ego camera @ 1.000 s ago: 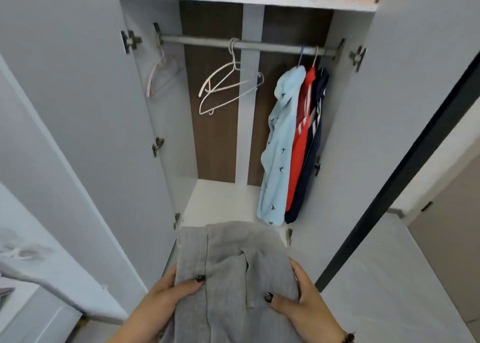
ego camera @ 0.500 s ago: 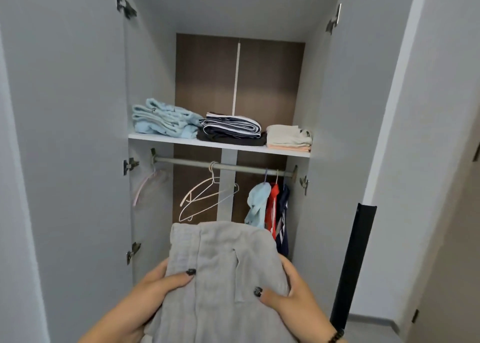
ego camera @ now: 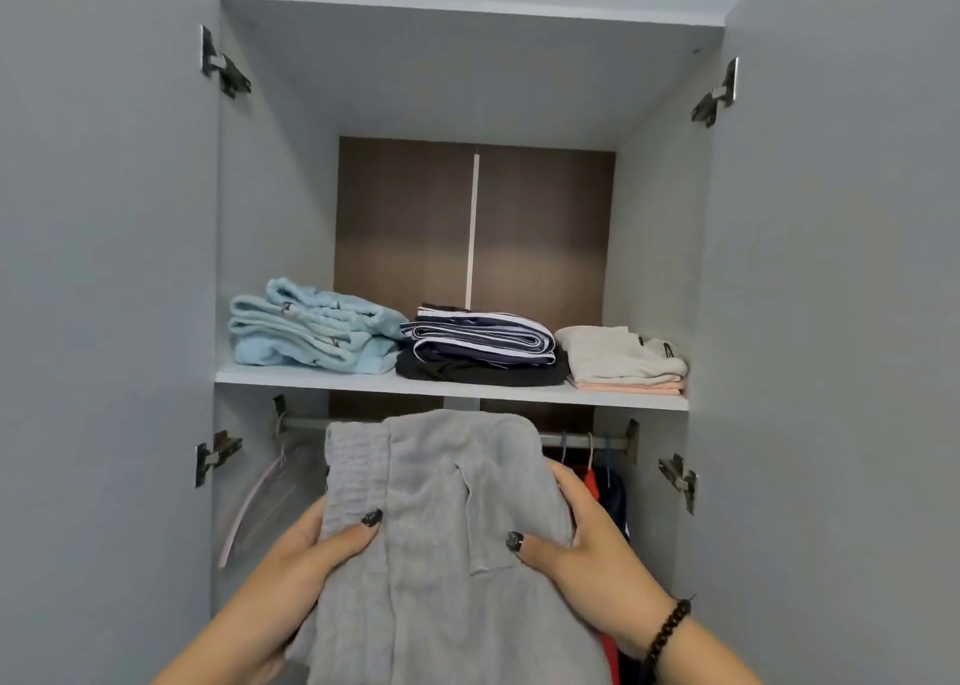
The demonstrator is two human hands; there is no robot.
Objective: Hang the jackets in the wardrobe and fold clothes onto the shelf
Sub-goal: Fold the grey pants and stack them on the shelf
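Note:
A folded grey garment [ego camera: 441,528] is held up in front of the open wardrobe, just below the white shelf [ego camera: 447,391]. My left hand [ego camera: 311,549] grips its left edge, thumb on top. My right hand [ego camera: 576,539] grips its right edge the same way. On the shelf lie three folded piles: light blue [ego camera: 311,328] at left, dark striped [ego camera: 483,346] in the middle, cream over peach [ego camera: 623,359] at right. Below the shelf, the rail [ego camera: 587,440] carries hung jackets [ego camera: 605,487], red and navy, mostly hidden behind the garment and my right hand.
Both grey wardrobe doors [ego camera: 104,321] stand open at left and right, with metal hinges [ego camera: 218,456] on the side walls. A pale empty hanger [ego camera: 260,492] hangs at the rail's left end. Open space remains above the piles on the shelf.
The view has tilted upward from the hanging rail to the shelf. Both hands have lifted the grey garment higher, toward the shelf's front edge, with the same hold.

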